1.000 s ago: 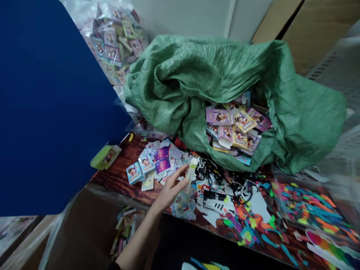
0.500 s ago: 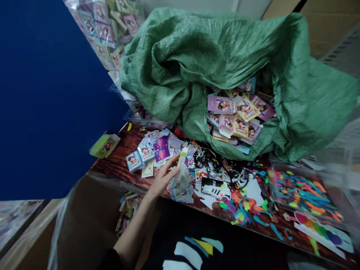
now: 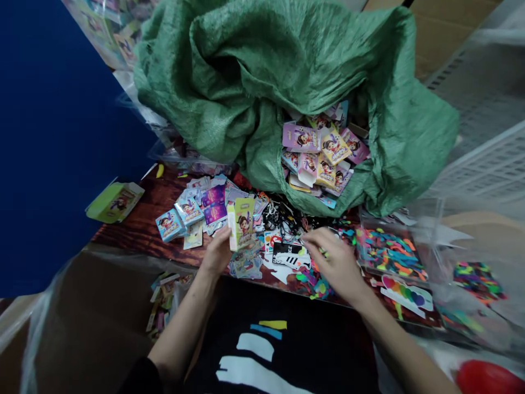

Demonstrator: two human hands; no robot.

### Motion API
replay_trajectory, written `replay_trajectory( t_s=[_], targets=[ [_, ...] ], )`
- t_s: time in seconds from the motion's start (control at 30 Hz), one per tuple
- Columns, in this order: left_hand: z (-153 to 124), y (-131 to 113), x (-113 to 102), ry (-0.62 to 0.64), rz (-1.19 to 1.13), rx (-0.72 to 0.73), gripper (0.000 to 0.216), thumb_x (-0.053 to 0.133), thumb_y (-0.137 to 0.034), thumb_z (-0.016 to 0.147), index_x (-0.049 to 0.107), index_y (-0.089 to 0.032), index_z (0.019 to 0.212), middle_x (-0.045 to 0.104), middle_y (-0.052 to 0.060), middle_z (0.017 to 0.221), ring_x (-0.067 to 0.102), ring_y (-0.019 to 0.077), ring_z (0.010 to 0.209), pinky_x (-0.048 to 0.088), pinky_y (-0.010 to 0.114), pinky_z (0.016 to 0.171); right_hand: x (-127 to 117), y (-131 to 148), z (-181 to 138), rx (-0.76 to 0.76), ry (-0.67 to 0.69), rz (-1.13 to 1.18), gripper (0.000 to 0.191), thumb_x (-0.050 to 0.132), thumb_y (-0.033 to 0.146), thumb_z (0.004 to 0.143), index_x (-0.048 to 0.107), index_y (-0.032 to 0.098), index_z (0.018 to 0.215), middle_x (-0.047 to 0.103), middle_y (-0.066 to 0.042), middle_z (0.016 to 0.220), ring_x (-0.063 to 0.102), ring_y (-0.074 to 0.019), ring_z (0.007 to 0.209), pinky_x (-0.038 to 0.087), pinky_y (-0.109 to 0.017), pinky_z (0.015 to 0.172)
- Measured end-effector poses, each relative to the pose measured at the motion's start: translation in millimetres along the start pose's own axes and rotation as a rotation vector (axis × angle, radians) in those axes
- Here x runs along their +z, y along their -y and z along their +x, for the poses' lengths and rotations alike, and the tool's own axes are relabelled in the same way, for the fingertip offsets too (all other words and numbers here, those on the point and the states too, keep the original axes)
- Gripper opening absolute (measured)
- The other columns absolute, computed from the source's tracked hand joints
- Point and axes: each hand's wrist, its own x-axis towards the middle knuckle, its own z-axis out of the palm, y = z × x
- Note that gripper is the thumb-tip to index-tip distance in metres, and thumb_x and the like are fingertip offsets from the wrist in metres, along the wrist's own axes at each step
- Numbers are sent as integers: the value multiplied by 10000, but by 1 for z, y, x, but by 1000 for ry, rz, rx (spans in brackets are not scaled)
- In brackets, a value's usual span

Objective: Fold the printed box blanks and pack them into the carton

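Observation:
My left hand [image 3: 217,253] is closed round a small yellow-green cartoon box [image 3: 241,223], holding it upright over the dark wooden table [image 3: 135,232]. My right hand [image 3: 334,261] hovers palm down, fingers curled, over a litter of bright stickers [image 3: 315,279] next to a black-and-white shoe sticker [image 3: 288,255]. Whether its fingers hold anything is hidden. A heap of flat cartoon boxes [image 3: 192,208] lies left of the held box. A tangle of black and white cords [image 3: 283,218] sits just behind my hands.
A big green woven sack [image 3: 246,82] at the back spills cartoon boxes [image 3: 320,156]. A yellow-green box [image 3: 115,201] lies at the table's left edge by a blue panel [image 3: 53,137]. Clear trays of coloured stickers [image 3: 388,251] stand right. A cardboard carton [image 3: 102,317] with boxes is below left.
The view has tilted down and right. My left hand has turned the box upright, facing me. My right hand has come into view over the coloured stickers.

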Motion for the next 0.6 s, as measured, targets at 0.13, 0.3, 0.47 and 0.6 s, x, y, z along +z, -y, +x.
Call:
replay_trajectory(
  t_s=[0.13, 0.3, 0.47, 0.6],
  targets=[
    [-6, 2, -5, -31, -57, -20, 616, 655, -564, 811, 561, -188, 1290, 719, 117, 1158, 676, 341, 1105, 606, 469, 823, 35, -8, -18, 49, 177, -191, 140, 531, 149, 924, 665, 190, 928, 664, -87, 929, 595, -239, 883, 491, -364, 755],
    [-10, 5, -9, -121, -51, 13, 615, 770, -480, 746, 577, -180, 1247, 739, 97, 1077, 734, 293, 951, 613, 316, 638, 58, -15, -29, 102, 257, -395, 145, 629, 136, 837, 651, 159, 978, 647, -134, 1006, 549, -293, 927, 448, -402, 775],
    [-22, -2, -27, -220, -117, 49, 554, 814, -513, 698, 643, -183, 1108, 763, 66, 972, 742, 255, 876, 611, 290, 640, 45, -28, -21, 148, 90, -178, 156, 578, 185, 881, 565, 204, 726, 608, -70, 786, 536, -249, 802, 422, -361, 723],
    [-38, -1, -43, -234, -169, 26, 562, 766, -573, 736, 663, -173, 1117, 764, 78, 1009, 733, 250, 911, 616, 332, 760, 31, -31, -11, 216, -158, 149, 175, 542, 272, 911, 573, 218, 747, 630, -41, 808, 581, -219, 812, 436, -333, 754]
  ],
)
